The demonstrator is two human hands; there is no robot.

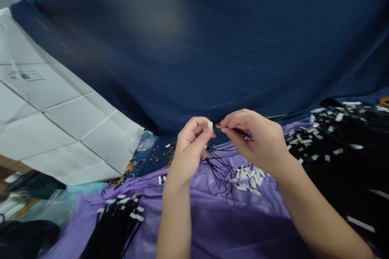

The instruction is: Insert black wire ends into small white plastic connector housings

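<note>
My left hand pinches a small white tag between thumb and forefinger. Several thin black cords hang out below its palm. Just to the right, my right hand is closed on the end of a thin black cord, whose tip points at the tag. Whether the tip touches the tag I cannot tell. Under my right hand a pile of loose white tags lies on the purple plastic sheet.
A bundle of black cords with white tags lies at left, a larger heap at right. Loose beads, rubber bands and a clear plastic cup are at the back left. White boxes and a blue cloth stand behind.
</note>
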